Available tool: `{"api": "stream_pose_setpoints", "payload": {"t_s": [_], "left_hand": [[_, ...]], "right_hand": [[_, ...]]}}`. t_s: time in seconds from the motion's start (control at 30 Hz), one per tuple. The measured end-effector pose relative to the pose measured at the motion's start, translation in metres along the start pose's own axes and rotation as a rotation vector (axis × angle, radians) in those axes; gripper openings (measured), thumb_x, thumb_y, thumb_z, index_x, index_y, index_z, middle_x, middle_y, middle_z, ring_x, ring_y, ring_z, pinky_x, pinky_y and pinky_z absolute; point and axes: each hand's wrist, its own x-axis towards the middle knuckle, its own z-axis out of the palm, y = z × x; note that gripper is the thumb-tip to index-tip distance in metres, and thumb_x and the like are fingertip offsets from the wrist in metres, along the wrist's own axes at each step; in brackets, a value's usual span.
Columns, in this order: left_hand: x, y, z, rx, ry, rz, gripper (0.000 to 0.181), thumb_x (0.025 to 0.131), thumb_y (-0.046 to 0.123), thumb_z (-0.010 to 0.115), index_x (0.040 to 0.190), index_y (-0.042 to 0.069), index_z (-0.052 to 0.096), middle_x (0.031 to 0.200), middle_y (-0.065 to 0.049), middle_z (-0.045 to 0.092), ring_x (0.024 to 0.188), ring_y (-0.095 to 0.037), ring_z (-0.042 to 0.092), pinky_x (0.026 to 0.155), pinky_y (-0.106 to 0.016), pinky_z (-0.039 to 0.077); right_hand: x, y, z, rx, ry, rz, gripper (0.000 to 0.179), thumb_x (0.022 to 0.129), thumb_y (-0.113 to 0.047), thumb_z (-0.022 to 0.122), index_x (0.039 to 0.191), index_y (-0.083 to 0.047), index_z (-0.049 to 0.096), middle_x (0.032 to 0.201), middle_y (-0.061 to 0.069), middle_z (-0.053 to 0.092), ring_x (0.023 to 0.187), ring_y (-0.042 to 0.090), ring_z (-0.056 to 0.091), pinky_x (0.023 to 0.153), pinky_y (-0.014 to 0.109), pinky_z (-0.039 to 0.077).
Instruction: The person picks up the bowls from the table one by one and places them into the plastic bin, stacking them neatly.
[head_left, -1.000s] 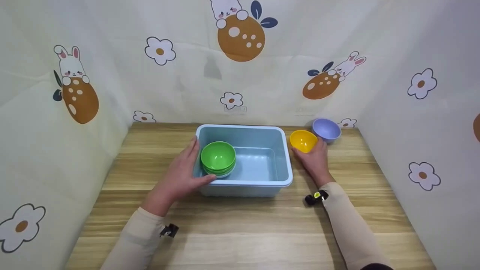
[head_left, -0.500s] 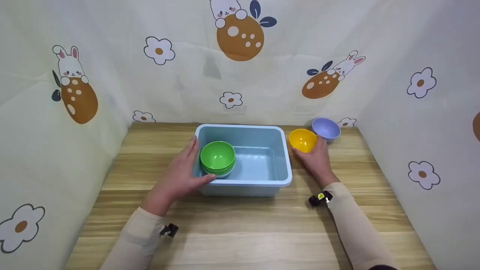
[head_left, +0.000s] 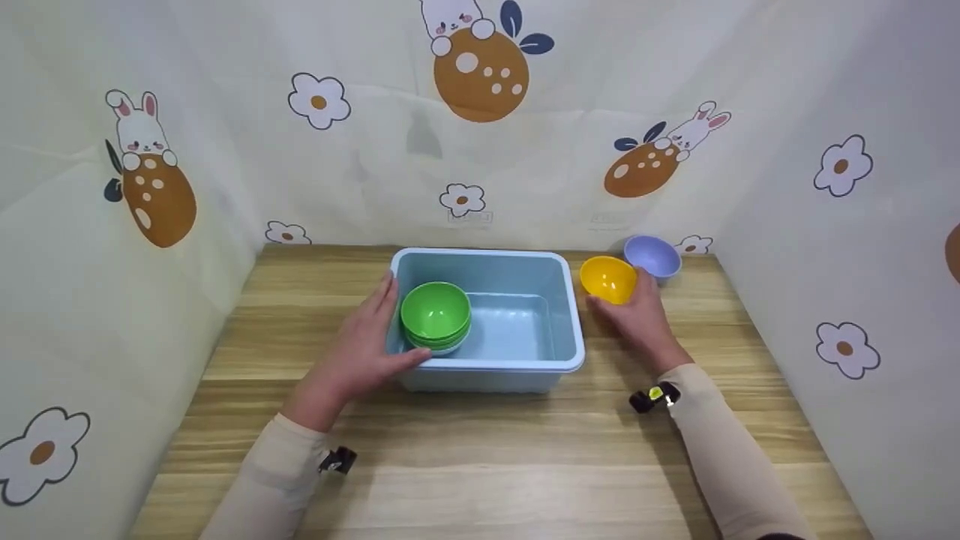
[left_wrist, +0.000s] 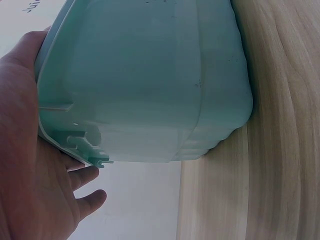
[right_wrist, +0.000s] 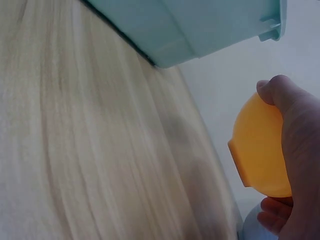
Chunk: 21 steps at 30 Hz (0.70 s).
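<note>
On the table, a light blue plastic bin (head_left: 525, 366) holds a stack of green bowls (head_left: 436, 311) at its left end, with a pale bowl at the bottom. My left hand (head_left: 352, 364) rests against the bin's front left corner; its fingers lie along the left rim and its thumb along the front rim. Right of the bin, my right hand (head_left: 637, 319) grips a yellow bowl (head_left: 606, 277) by its sides, thumb on one side and fingers on the other. In the right wrist view the yellow bowl (right_wrist: 260, 145) appears raised off the tabletop, its base tilted toward the bin.
A purple bowl (head_left: 652, 259) stands behind the yellow one, near the table's back edge. Printed cloth walls (head_left: 360, 165) enclose the wooden table (head_left: 480, 465) at the back and both sides.
My right forearm and wrist have swung slightly right. The yellow bowl has risen a little in the right hand. My left hand, the bin and the green bowls have stayed put.
</note>
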Motion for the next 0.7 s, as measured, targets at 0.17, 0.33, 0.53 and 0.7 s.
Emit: {"api": "stream_pose_setpoints", "payload": {"t_s": [0.17,0.33,0.53,0.7], "left_hand": [[0.0,0.0,0.0,0.007,0.005,0.008,0.132,0.089,0.083,0.072,0.177,0.004,0.013,0.186,-0.012,0.005,0.167,-0.043,0.021,0.13,-0.066,0.026],[0.001,-0.002,0.001,0.0,0.004,0.01,0.131,0.089,0.08,0.074,0.177,0.003,0.013,0.186,-0.012,0.005,0.167,-0.044,0.02,0.131,-0.066,0.024],[0.001,-0.003,0.002,-0.01,0.001,0.007,0.129,0.09,0.077,0.074,0.176,0.002,0.015,0.186,-0.013,0.007,0.167,-0.045,0.021,0.13,-0.068,0.026],[0.002,-0.003,0.002,-0.001,0.004,0.006,0.131,0.09,0.081,0.073,0.177,0.003,0.014,0.186,-0.013,0.007,0.167,-0.044,0.021,0.13,-0.067,0.026]], "right_hand": [[0.001,-0.01,-0.008,0.004,-0.034,0.03,0.111,0.089,-0.048,0.093,0.166,0.0,0.029,0.156,0.022,0.045,0.137,0.039,0.051,0.123,0.054,0.041],[0.0,-0.024,-0.017,-0.023,-0.041,0.001,0.109,0.091,-0.044,0.092,0.165,0.005,0.028,0.158,0.027,0.044,0.139,0.042,0.049,0.124,0.056,0.039],[-0.001,-0.04,-0.026,-0.051,-0.038,-0.059,0.107,0.09,-0.041,0.092,0.162,0.009,0.032,0.154,0.029,0.046,0.135,0.044,0.051,0.12,0.057,0.041],[-0.005,-0.053,-0.033,-0.049,-0.076,-0.064,0.108,0.09,-0.047,0.092,0.163,0.004,0.031,0.151,0.025,0.048,0.132,0.042,0.053,0.117,0.057,0.045]]}}
